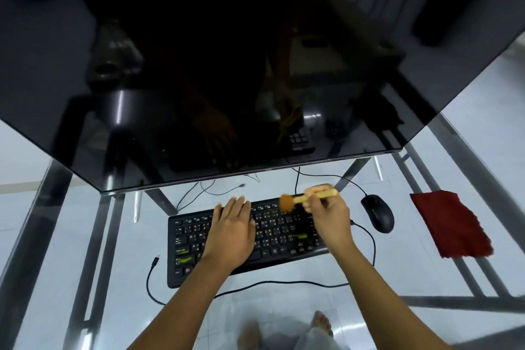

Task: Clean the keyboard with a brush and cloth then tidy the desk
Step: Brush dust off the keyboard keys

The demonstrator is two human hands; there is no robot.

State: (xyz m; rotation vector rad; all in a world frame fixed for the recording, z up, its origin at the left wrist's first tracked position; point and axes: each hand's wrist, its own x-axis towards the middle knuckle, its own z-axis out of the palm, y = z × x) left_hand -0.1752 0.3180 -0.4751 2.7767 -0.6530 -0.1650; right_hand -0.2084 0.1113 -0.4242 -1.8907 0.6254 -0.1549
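Note:
A black keyboard (272, 229) lies on the glass desk in front of me. My left hand (233, 227) rests flat on its left-middle keys, fingers spread. My right hand (326, 216) grips a small brush (295, 200) by its pale wooden handle, and the orange-brown bristles touch the keyboard's upper right rows. The brush is blurred. A dark red cloth (451, 229) lies flat on the desk to the right, apart from both hands.
A black mouse (379, 213) sits right of the keyboard, its cable looping around the front. A loose USB plug (155, 260) lies at the front left. A large dark monitor (227, 65) looms behind. My feet show through the glass desk (85, 236).

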